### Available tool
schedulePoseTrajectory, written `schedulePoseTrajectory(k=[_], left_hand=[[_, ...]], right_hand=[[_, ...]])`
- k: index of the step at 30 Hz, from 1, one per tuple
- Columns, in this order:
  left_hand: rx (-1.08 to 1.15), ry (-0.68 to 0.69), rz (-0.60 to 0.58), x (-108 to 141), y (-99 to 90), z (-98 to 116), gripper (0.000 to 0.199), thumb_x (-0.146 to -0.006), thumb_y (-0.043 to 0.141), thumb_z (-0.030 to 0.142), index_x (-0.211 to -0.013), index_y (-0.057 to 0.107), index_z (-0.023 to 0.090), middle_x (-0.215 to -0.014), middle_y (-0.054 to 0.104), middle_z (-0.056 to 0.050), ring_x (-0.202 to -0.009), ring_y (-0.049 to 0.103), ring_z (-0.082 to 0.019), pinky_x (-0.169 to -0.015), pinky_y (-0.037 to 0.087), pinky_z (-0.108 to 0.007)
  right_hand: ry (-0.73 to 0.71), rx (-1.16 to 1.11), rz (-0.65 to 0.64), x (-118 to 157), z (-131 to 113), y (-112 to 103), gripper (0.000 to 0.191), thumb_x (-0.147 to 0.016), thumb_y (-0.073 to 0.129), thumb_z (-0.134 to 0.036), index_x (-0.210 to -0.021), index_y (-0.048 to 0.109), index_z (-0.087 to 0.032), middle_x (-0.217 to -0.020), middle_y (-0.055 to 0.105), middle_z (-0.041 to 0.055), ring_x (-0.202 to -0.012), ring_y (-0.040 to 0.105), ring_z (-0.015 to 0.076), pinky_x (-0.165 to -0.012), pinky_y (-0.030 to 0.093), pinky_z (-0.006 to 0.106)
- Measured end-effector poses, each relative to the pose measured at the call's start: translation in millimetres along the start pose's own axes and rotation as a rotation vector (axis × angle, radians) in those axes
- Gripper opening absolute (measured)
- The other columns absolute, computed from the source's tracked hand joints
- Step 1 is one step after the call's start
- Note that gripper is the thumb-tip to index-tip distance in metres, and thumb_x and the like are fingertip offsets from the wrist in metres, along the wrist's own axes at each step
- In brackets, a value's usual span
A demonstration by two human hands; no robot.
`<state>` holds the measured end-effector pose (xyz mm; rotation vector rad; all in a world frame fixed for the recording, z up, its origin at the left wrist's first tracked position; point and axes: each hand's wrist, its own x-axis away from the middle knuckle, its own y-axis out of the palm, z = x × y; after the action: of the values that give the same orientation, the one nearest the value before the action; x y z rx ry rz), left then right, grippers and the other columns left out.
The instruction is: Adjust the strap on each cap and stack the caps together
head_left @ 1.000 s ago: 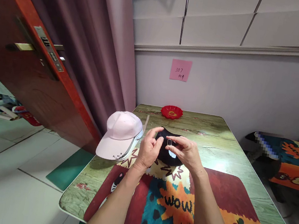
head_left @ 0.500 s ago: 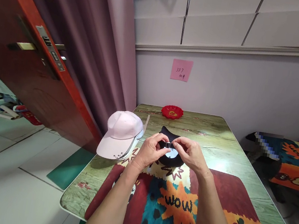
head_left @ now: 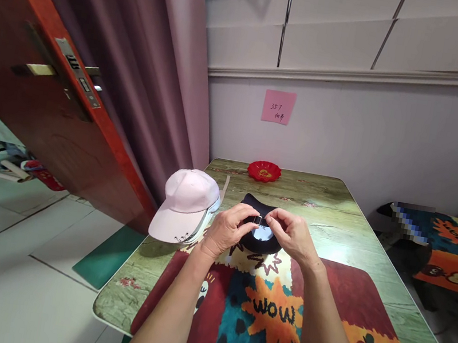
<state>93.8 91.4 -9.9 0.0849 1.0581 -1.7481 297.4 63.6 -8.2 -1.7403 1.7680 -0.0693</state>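
Observation:
A black cap (head_left: 259,245) lies on the table with its strap side toward me, and a whitish patch shows through its opening. Its strap carries a small metal buckle (head_left: 258,220). My left hand (head_left: 229,228) pinches the strap at the buckle's left side, thumb and fingers together. On the right of the buckle, my right hand (head_left: 291,234) pinches the black strap between thumb and forefinger. Left of my hands sits a pale pink cap (head_left: 189,194), stacked over other light caps, with a beige strap sticking up behind.
A red scalloped dish (head_left: 264,171) stands at the table's back edge. A colourful mat (head_left: 262,316) covers the near part of the wooden-patterned table (head_left: 357,238). A door (head_left: 59,92) and a purple curtain (head_left: 162,68) are at the left.
My left hand has shifted slightly, its fingers straighter near the buckle. My right hand stays in almost the same place. The black cap has tilted a little.

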Motion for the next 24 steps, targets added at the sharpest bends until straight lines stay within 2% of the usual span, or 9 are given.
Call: schedulePoseTrajectory(k=[3, 7, 11, 15, 20, 24], left_hand=[[0.034, -0.041, 0.007, -1.6, 4.4, 3.9, 0.023, -0.089, 0.066, 0.024, -0.112, 0.071, 0.024, -0.11, 0.072, -0.006, -0.088, 0.067, -0.018, -0.08, 0.053, -0.028], [0.058, -0.062, -0.025, -3.8, 8.1, 7.2, 0.036, -0.084, 0.065, 0.015, -0.118, 0.069, 0.025, -0.108, 0.071, -0.005, -0.074, 0.063, -0.014, -0.073, 0.052, -0.026], [0.048, -0.008, -0.036, -5.6, 9.0, 6.1, 0.024, -0.09, 0.063, 0.021, -0.111, 0.072, 0.024, -0.105, 0.071, -0.007, -0.085, 0.066, -0.018, -0.081, 0.054, -0.029], [0.037, 0.026, -0.039, -7.6, 7.6, 3.3, 0.024, -0.093, 0.063, 0.029, -0.115, 0.072, 0.024, -0.103, 0.071, -0.008, -0.096, 0.067, -0.022, -0.09, 0.053, -0.033], [0.042, 0.061, -0.072, -9.7, 4.2, 1.0, 0.025, -0.094, 0.062, 0.032, -0.115, 0.072, 0.023, -0.103, 0.071, -0.009, -0.095, 0.066, -0.021, -0.09, 0.053, -0.034], [0.043, 0.032, -0.073, -11.7, 1.5, 1.6, 0.022, -0.093, 0.063, 0.029, -0.113, 0.072, 0.024, -0.101, 0.071, -0.008, -0.092, 0.065, -0.02, -0.088, 0.053, -0.033]], right_hand=[[-0.003, -0.039, -0.014, 0.1, 0.9, 0.4, 0.025, -0.092, 0.059, -0.038, -0.08, 0.068, -0.019, -0.062, 0.058, -0.0015, -0.054, 0.044, 0.012, -0.053, 0.034, 0.025], [-0.01, -0.064, -0.019, -0.1, 2.3, 2.6, 0.024, -0.09, 0.062, -0.039, -0.08, 0.07, -0.018, -0.066, 0.062, -0.0003, -0.055, 0.044, 0.0118, -0.053, 0.034, 0.025], [-0.003, -0.017, 0.004, -0.7, 5.0, 3.1, 0.026, -0.089, 0.064, -0.041, -0.077, 0.07, -0.019, -0.061, 0.059, -0.0014, -0.052, 0.039, 0.011, -0.05, 0.031, 0.025], [-0.003, 0.02, 0.012, -0.5, 8.6, -0.6, 0.028, -0.09, 0.063, -0.044, -0.077, 0.071, -0.019, -0.061, 0.06, -0.0014, -0.052, 0.041, 0.0112, -0.051, 0.032, 0.026], [-0.011, 0.026, 0.002, -0.4, 6.9, -1.9, 0.031, -0.093, 0.06, -0.043, -0.076, 0.07, -0.02, -0.066, 0.065, -0.0004, -0.058, 0.051, 0.0129, -0.057, 0.037, 0.025], [-0.022, 0.034, 0.033, -0.8, 6.4, -0.5, 0.031, -0.093, 0.062, -0.044, -0.076, 0.072, -0.02, -0.065, 0.066, 0.0001, -0.057, 0.052, 0.0135, -0.056, 0.038, 0.026]])
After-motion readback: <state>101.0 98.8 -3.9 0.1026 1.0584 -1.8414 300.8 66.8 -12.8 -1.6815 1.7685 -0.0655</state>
